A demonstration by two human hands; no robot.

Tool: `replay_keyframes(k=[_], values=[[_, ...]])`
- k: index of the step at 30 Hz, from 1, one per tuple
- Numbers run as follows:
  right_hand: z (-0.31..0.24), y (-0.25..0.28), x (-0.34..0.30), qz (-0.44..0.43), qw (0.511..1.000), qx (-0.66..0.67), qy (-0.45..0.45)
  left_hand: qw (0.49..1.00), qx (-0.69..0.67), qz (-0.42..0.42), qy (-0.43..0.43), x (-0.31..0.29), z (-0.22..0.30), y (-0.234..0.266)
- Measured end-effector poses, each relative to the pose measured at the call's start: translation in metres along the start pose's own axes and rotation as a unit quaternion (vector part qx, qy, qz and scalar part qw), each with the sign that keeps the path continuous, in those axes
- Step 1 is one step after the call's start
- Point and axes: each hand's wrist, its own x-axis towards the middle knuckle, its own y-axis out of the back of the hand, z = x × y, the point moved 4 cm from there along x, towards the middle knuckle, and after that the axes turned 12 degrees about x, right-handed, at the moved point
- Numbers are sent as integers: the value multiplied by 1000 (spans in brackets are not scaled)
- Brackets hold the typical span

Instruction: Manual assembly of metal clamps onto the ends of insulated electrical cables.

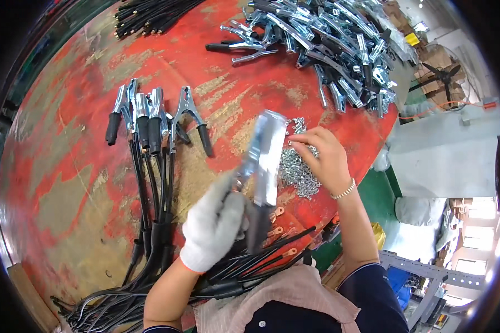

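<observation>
My left hand (214, 222), in a white glove, is closed around a shiny metal ground clamp (269, 158) with a dark handle. The clamp is raised over the table, jaw end away from me, and slightly blurred. My right hand (323, 155) is bare, with a beaded bracelet at the wrist. Its thumb and forefinger come together in a pinch beside the clamp; whatever is between them is too small to make out. Under and beside that hand lies a pile of small silvery nuts (299, 176). Black cables with copper ring lugs (278, 212) lie near the clamp's handle.
Several clamps attached to black cables (153, 119) lie at the left on the worn red table (55, 161). A big heap of loose clamps (333, 50) covers the far right. Black cable bundles (150, 16) lie at the far edge. A fan (443, 75) stands beyond the table.
</observation>
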Motion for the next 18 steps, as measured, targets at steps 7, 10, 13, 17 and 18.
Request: replay_keyframes(k=[7, 10, 13, 17, 18], values=[[29, -26, 6, -58, 991, -120, 17, 975, -186, -65, 104, 6, -15, -6], [36, -32, 9, -60, 991, -116, 15, 977, -163, -78, 116, 4, -16, -7], [34, -33, 13, -54, 995, -84, 19, 975, -152, -102, 130, 4, -22, -9], [37, -34, 15, -75, 994, -69, 40, 967, -180, -115, 137, 3, -17, -11], [37, -34, 16, -72, 993, -77, 46, 968, -177, -124, 128, 5, -13, -11]])
